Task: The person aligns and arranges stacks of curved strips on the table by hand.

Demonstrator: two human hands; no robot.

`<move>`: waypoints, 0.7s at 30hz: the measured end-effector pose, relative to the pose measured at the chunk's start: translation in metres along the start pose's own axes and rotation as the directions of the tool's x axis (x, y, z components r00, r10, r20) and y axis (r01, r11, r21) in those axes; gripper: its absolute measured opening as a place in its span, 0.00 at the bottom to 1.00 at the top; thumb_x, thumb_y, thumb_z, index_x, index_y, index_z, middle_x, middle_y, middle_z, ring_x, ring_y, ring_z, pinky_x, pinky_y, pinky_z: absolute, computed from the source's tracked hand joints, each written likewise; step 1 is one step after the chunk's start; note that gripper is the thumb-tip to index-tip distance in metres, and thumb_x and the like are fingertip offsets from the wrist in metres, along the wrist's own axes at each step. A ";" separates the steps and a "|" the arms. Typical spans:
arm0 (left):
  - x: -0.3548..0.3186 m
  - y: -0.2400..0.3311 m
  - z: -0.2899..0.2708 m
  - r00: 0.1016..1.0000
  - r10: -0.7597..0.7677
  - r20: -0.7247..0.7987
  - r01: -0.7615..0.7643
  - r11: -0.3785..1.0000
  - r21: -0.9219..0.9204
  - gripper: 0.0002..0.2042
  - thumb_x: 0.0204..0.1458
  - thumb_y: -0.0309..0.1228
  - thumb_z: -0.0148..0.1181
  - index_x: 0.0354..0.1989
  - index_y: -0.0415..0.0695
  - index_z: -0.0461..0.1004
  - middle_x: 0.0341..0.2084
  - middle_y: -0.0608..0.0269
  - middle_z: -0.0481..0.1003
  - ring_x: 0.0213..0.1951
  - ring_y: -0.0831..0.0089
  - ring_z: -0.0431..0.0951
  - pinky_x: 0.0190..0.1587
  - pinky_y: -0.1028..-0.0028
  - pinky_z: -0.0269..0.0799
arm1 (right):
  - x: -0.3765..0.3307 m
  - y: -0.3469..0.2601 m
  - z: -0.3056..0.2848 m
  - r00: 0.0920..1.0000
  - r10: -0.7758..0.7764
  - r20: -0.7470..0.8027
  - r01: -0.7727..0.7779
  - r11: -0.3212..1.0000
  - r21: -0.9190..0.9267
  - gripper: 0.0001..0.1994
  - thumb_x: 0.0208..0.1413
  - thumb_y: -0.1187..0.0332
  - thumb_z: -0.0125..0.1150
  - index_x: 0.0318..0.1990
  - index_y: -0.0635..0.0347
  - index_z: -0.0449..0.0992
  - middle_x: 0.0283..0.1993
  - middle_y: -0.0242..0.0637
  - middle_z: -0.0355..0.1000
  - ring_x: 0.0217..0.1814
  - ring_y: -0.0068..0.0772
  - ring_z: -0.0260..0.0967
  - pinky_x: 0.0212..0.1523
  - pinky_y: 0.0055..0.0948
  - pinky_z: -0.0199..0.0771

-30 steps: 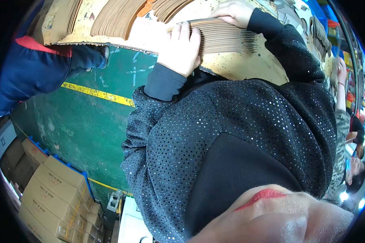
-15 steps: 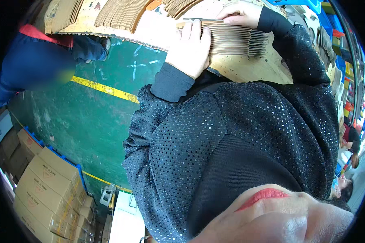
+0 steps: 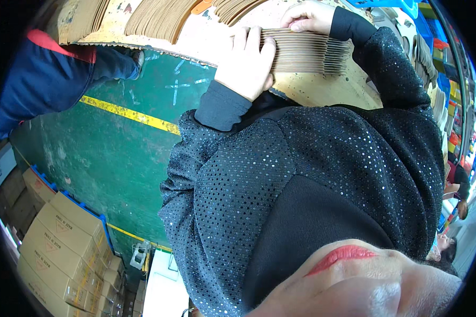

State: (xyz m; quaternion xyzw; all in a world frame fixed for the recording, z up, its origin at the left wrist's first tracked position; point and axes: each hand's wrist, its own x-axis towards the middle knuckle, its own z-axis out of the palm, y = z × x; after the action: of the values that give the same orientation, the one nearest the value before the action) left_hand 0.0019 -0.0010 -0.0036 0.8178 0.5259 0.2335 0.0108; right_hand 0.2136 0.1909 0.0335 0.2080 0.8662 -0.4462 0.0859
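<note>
A row of thin brown cardboard pieces (image 3: 301, 55) lies packed face to face on the worktable (image 3: 322, 91). Across its left end rests my left hand (image 3: 244, 63), fingers bent over the edges and thumb at the near side, steadying the row. My right hand (image 3: 311, 17) is at the row's far side, its fingers pinched together on the farthest piece. Its fingertips partly hide that piece's edge.
More curved cardboard pieces (image 3: 158, 20) stand at the far left, with an orange-handled tool (image 3: 201, 6) beside them. A co-worker's blue sleeve (image 3: 47, 79) is at the left. Stacked cartons (image 3: 63, 248) stand lower left; a blue bin (image 3: 391, 4) sits far right.
My right hand has shifted slightly left along the far edge. A dark strip that lay under its fingertips no longer shows. My left hand has hardly moved.
</note>
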 end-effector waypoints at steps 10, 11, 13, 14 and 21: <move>0.000 0.000 -0.002 0.999 0.023 0.034 -0.024 0.999 0.032 0.31 0.40 0.36 0.68 0.56 0.39 0.71 0.55 0.39 0.69 0.57 0.48 0.70 0.58 0.50 0.69 | 0.026 0.003 0.009 0.799 -0.232 -0.555 -0.086 0.869 -0.487 0.10 0.57 0.64 0.66 0.43 0.58 0.81 0.41 0.44 0.76 0.47 0.51 0.74 0.49 0.45 0.76; 0.000 0.000 -0.001 0.999 0.024 0.035 -0.025 0.999 0.034 0.31 0.40 0.36 0.68 0.56 0.39 0.71 0.55 0.39 0.69 0.57 0.48 0.70 0.58 0.50 0.69 | 0.028 0.004 0.010 0.800 -0.227 -0.555 -0.125 0.843 -0.524 0.08 0.56 0.65 0.66 0.40 0.57 0.80 0.41 0.43 0.76 0.46 0.50 0.74 0.48 0.45 0.76; -0.001 0.001 0.000 0.998 -0.003 0.060 0.000 0.999 0.049 0.37 0.37 0.39 0.72 0.60 0.43 0.70 0.59 0.46 0.68 0.62 0.50 0.68 0.60 0.52 0.67 | 0.031 0.007 0.013 0.802 -0.222 -0.554 -0.160 0.814 -0.558 0.06 0.56 0.66 0.65 0.38 0.55 0.79 0.41 0.41 0.76 0.45 0.50 0.74 0.47 0.45 0.75; -0.001 0.001 0.000 0.998 -0.003 0.062 0.000 0.999 0.049 0.37 0.37 0.39 0.72 0.60 0.43 0.70 0.59 0.46 0.68 0.62 0.50 0.68 0.60 0.52 0.67 | 0.032 0.010 0.014 0.798 -0.270 -0.540 -0.161 0.766 -0.622 0.05 0.55 0.66 0.65 0.36 0.55 0.78 0.40 0.41 0.75 0.45 0.49 0.74 0.46 0.45 0.75; -0.003 0.001 0.005 0.999 -0.007 0.047 0.003 0.996 0.088 0.38 0.37 0.39 0.72 0.61 0.42 0.70 0.60 0.43 0.68 0.63 0.48 0.68 0.63 0.51 0.66 | 0.025 -0.001 0.017 0.922 -0.136 -0.364 -0.073 0.859 -0.507 0.01 0.54 0.72 0.62 0.33 0.54 0.76 0.36 0.39 0.76 0.45 0.50 0.75 0.44 0.45 0.75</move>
State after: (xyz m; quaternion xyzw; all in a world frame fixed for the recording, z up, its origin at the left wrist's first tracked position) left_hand 0.0040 -0.0028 -0.0084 0.8213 0.5374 0.1910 -0.0121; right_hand 0.1905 0.1835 0.0158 0.2472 0.9561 -0.1519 -0.0421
